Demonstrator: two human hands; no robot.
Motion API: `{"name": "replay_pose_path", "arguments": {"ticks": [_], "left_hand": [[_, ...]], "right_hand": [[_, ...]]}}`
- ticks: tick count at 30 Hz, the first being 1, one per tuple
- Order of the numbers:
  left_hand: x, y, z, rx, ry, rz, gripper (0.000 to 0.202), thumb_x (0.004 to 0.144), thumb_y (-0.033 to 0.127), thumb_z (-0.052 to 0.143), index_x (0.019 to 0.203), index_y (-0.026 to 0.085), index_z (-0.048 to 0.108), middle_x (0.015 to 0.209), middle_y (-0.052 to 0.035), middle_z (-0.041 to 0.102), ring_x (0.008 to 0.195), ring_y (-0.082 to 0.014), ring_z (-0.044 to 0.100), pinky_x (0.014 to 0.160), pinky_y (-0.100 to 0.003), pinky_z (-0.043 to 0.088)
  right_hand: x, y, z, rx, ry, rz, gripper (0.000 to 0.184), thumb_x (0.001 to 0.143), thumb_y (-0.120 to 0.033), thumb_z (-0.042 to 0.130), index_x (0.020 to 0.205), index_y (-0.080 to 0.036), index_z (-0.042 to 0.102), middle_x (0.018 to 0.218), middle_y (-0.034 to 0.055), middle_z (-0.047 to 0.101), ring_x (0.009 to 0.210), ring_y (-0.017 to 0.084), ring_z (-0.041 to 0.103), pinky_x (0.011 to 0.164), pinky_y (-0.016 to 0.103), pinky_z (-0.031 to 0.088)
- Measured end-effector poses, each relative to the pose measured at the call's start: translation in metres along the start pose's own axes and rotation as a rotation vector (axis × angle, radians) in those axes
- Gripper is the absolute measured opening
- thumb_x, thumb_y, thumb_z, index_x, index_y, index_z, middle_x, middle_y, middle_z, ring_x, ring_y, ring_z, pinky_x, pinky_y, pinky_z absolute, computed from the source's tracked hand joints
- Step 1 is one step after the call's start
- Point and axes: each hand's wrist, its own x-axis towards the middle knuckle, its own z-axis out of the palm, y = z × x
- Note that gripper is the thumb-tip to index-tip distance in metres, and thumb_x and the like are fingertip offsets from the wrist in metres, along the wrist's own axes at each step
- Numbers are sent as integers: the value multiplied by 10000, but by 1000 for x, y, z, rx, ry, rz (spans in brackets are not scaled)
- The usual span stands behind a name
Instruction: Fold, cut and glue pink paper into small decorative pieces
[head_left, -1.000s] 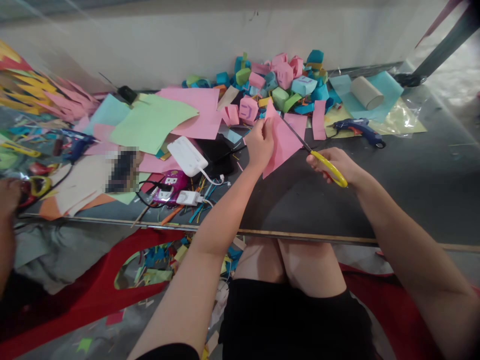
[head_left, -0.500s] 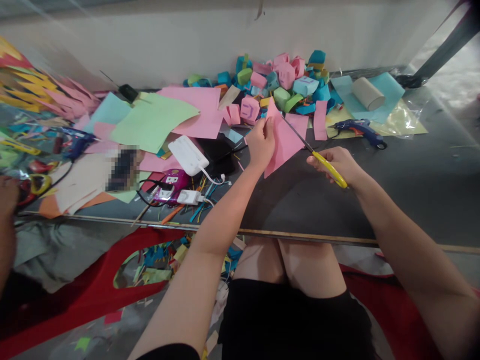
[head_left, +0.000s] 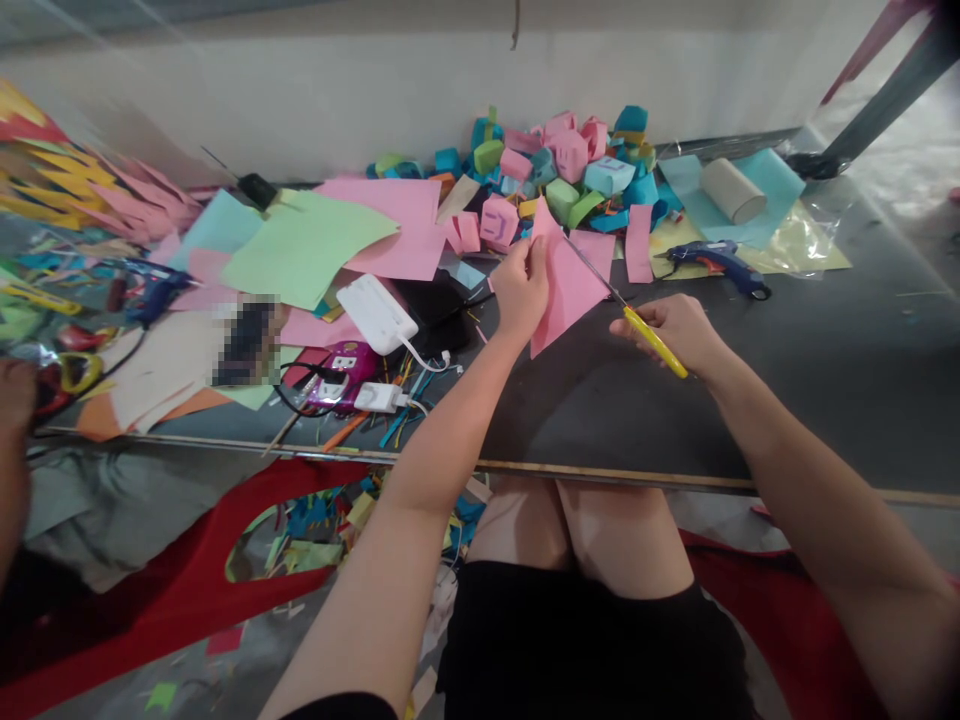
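The left hand [head_left: 519,285] pinches a pink paper sheet [head_left: 568,285] above the desk [head_left: 825,380] — the right hand [head_left: 671,328], just right, grips yellow-handled scissors [head_left: 637,322], blades angled far-left along the sheet's edge, seemingly closed.

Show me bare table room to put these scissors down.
Bare dark tabletop lies right of the right hand with the scissors, between the blue glue gun and the near edge. Left of the left hand holding pink paper, sheets and chargers crowd it.
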Motion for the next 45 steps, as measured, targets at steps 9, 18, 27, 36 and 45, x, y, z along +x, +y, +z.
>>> {"name": "replay_pose_path", "arguments": {"ticks": [9,18,27,36,45], "left_hand": [[2,-1,-3,2,-44,-30,545,970,684,473,680,224,506,609,-6,523,656,-170,553,705,-315,438],[-5,8,2,-4,-47,9,577,967,717,434,670,226,491,590,-2,493,621,-162,509,643,-312,400],[-4,16,0,-88,-128,-77,555,937,661,570,611,225,462,547,13,441,618,-162,491,624,-320,381],[-6,24,0,-73,-156,-31,587,955,687,516,604,217,485,562,11,465,592,-143,446,614,-338,326],[-7,26,0,-90,-149,-17,630,940,758,455,607,224,430,552,18,401,584,-142,401,603,-339,287]], "right_hand": [[0,0,1,127,-69,-44,763,578,-944,644,580,-188,537,540,-12,385,542,106,344,511,288,215],[0,2,6,202,-86,-8,755,593,-938,649,616,-194,521,569,-12,416,542,106,385,495,269,244],[-1,3,3,160,-69,-26,736,627,-923,650,601,-204,496,551,-15,405,535,110,393,489,272,246],[0,7,6,172,-58,-24,754,613,-938,648,635,-190,557,553,-12,414,539,116,398,491,279,236],[0,6,8,81,49,-45,742,698,-926,596,591,-192,561,478,-11,373,515,127,391,481,291,234]]}}
